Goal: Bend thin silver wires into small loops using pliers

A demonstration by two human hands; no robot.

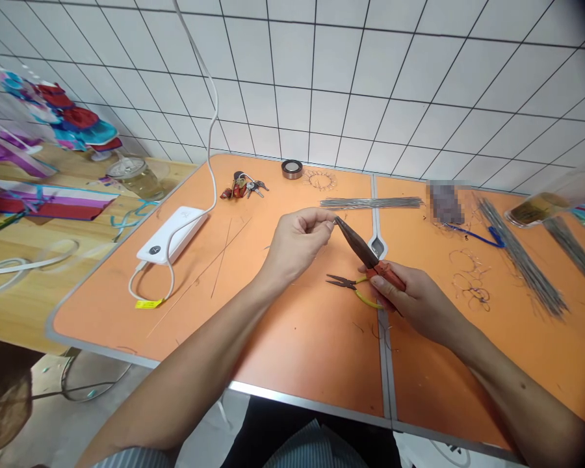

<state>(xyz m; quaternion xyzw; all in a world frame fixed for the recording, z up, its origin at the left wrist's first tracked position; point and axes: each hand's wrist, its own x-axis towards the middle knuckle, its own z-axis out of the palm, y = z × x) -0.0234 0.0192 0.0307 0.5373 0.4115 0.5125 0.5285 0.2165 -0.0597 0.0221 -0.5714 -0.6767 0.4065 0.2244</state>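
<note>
My left hand (297, 240) is closed in a pinch over the orange table (297, 351), holding a small bit of thin wire at its fingertips. My right hand (412, 296) grips the red handles of long-nose pliers (363, 250), whose dark tip points up-left and meets the wire at my left fingertips. A second pair of pliers with yellow handles (353, 286) lies on the table just under my right hand.
A bundle of straight wires (370, 203) lies behind my hands, and more wire bundles (521, 260) and bent wire loops (470, 279) lie at right. A white power bank (173, 234) with its cable, keys (244, 185) and a tape roll (291, 169) sit left and behind. A glass jar (136, 177) stands on the wooden table at left.
</note>
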